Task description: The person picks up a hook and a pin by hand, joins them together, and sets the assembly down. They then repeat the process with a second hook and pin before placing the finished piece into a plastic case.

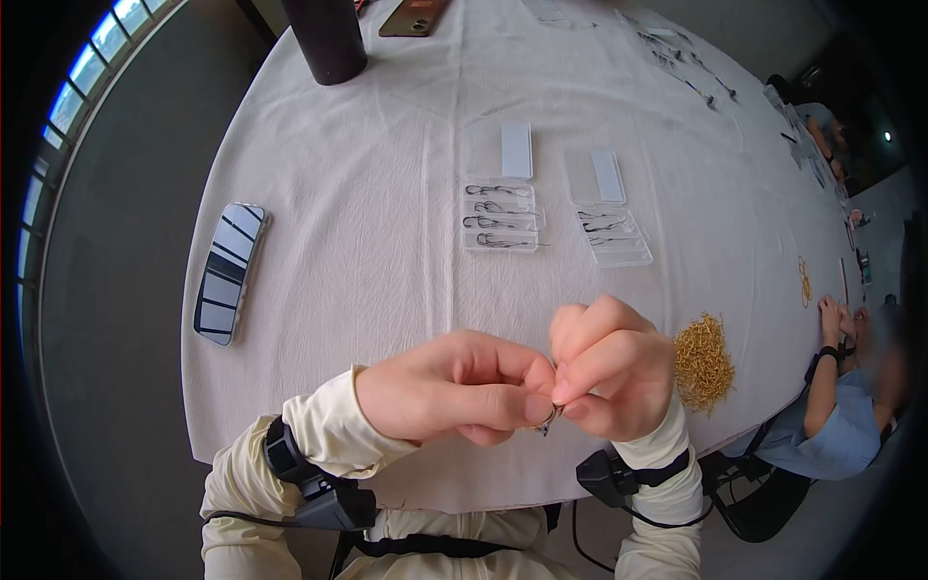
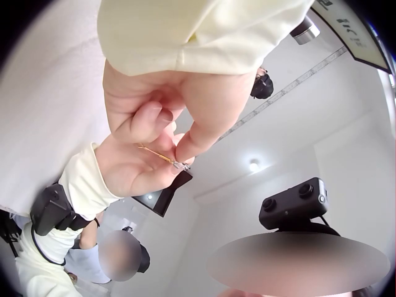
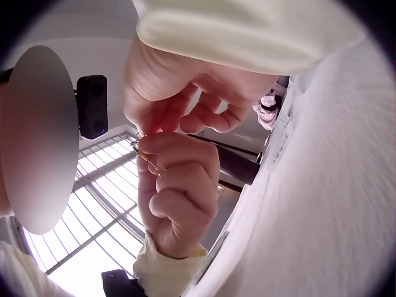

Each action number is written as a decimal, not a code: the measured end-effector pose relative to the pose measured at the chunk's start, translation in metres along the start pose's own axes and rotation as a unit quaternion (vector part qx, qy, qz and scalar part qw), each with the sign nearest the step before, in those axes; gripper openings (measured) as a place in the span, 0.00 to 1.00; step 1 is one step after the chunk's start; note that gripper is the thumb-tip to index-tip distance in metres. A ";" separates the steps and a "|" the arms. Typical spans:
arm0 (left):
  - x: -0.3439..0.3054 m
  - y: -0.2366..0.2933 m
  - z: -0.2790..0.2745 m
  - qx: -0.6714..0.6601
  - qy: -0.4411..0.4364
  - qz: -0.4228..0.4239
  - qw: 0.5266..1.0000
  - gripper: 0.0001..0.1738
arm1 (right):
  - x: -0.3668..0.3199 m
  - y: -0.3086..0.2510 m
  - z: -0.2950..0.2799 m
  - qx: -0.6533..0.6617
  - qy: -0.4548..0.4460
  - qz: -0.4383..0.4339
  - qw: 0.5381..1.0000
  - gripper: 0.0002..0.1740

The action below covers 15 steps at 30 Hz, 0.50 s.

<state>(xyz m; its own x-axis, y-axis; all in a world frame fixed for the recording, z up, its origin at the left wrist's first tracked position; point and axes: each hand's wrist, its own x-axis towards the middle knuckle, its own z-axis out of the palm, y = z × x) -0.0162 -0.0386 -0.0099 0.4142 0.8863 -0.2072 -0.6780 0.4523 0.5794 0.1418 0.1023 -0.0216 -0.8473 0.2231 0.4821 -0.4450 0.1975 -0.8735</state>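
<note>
In front of my body, both hands meet fingertip to fingertip. My left hand [image 1: 454, 391] pinches a slim gold metal piece [image 3: 150, 162] between thumb and index finger; a small loop shows at one end. At its other end is a silvery wire bit [image 2: 180, 166], where the fingertips of my right hand [image 1: 619, 367] pinch from the opposite side. Fingers cover much of the join; I cannot tell exactly how the two bits connect. To the right of my right hand lies a heap of small gold metal pieces [image 1: 704, 362].
Two lidded clear plastic boxes, a left one [image 1: 501, 247] and a right one [image 1: 623, 259], stand open beyond my hands, holding dark hook-like wires. A phone [image 1: 230, 275] lies left; a dark cup [image 1: 329, 48] and another phone [image 1: 411, 17] are at the back. Another person [image 1: 841, 416] sits right.
</note>
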 end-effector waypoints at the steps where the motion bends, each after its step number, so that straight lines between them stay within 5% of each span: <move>1: 0.000 0.000 0.000 0.008 0.003 0.003 1.000 0.07 | 0.000 -0.001 0.000 0.000 0.000 0.000 1.000 0.08; 15: -0.001 0.002 0.021 0.158 0.167 0.104 0.968 0.06 | 0.003 -0.008 -0.005 -0.093 0.026 0.015 0.995 0.09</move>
<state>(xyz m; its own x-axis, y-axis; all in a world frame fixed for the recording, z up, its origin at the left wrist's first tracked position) -0.0054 -0.0403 0.0079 0.0337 0.9613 -0.2734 -0.4841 0.2551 0.8370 0.1444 0.1064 -0.0131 -0.8417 0.2790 0.4624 -0.3537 0.3622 -0.8624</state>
